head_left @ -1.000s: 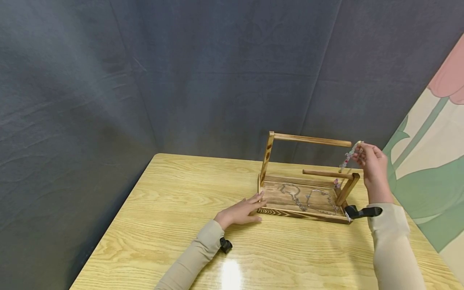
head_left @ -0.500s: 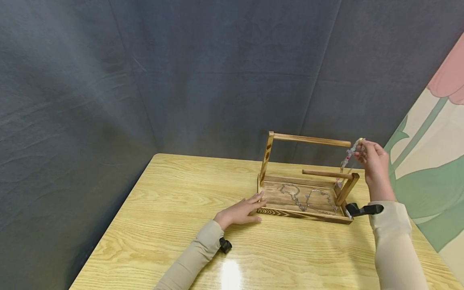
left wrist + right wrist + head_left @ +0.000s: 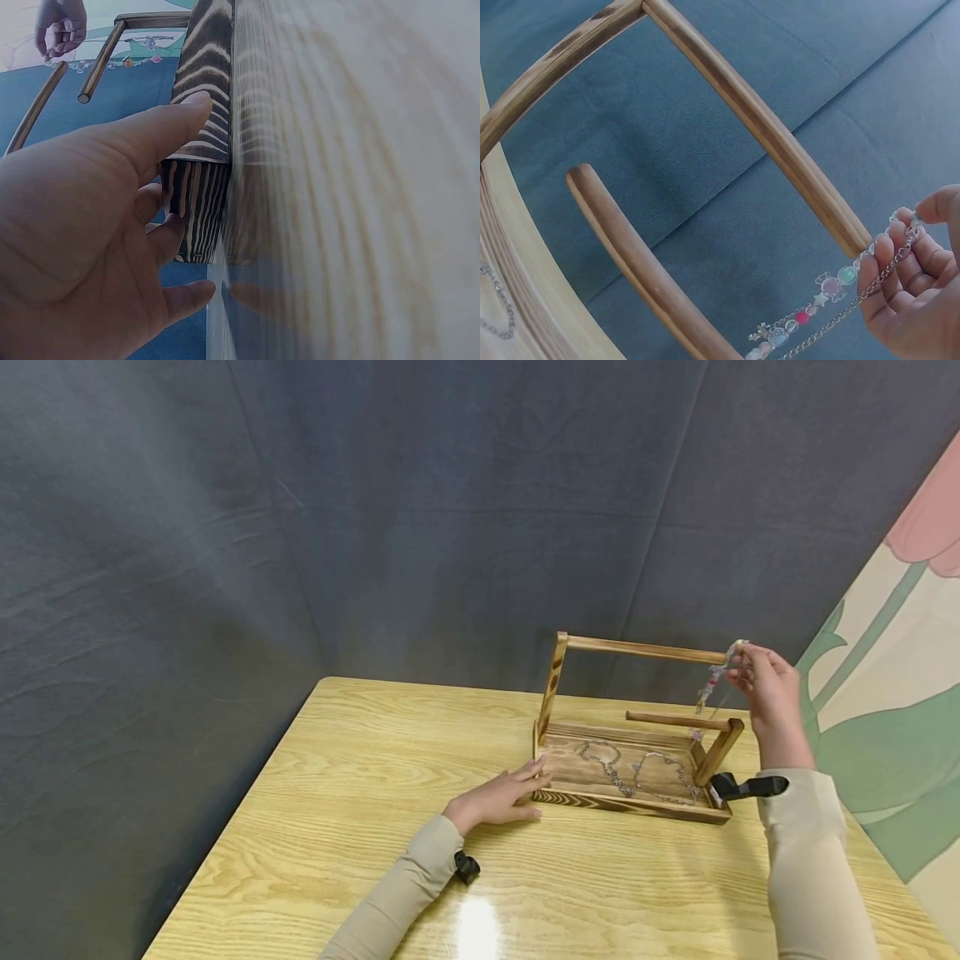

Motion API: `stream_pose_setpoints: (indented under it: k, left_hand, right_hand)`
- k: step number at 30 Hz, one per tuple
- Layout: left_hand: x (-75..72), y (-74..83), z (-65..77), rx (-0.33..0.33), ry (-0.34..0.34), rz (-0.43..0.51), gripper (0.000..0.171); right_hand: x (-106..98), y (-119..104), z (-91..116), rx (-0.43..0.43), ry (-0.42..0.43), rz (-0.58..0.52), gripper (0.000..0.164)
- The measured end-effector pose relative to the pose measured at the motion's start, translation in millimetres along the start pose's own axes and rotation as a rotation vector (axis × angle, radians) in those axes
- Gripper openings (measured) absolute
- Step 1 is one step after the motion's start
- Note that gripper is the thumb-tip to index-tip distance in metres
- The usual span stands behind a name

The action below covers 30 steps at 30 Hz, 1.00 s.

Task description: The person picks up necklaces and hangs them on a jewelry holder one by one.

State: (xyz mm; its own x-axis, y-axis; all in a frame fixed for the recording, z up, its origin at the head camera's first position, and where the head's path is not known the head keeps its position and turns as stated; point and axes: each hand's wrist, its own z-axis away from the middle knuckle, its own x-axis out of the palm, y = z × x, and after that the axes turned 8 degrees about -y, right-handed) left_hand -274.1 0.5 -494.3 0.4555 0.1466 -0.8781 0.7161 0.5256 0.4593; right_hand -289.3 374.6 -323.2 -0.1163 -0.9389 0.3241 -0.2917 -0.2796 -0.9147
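My right hand [image 3: 772, 689] pinches a beaded necklace [image 3: 712, 683] near its top. In the right wrist view, the necklace [image 3: 829, 286] shows pastel beads, a candy-shaped bead, a snowflake charm and a silver chain. It hangs down beside the free end of the upper bar [image 3: 645, 650] on a wooden jewelry stand, with the fingertips right at that end. Two silver chains [image 3: 609, 770] lie in the stand's tray [image 3: 628, 805]. My left hand [image 3: 497, 795] rests at the tray's left front corner, thumb along the front wall [image 3: 204, 60] in the left wrist view.
A lower bar [image 3: 675, 718] juts left from the stand's right post [image 3: 718, 752]. The stand is on a wood-grain table [image 3: 360, 777]. Behind it hangs a dark blue-grey curtain [image 3: 465, 527]; a floral panel [image 3: 885, 727] stands at the right.
The right hand has risen slightly and moved left, bringing the top of the necklace up against the upper bar's end. The left hand and the stand have stayed put.
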Motion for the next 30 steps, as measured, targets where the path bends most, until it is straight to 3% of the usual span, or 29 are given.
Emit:
stream_pose_setpoints:
  k: [13, 30]
  left_hand:
    - [-0.3, 0.7, 0.8, -0.008, -0.009, 0.016, 0.066]
    - [-0.6, 3.1, 2.3, -0.012, -0.01, 0.014, 0.066]
  right_hand:
    - [5, -3, -4, 0.038, -0.008, 0.132, 0.013]
    - [13, -3, -5, -0.018, -0.102, 0.125, 0.015]
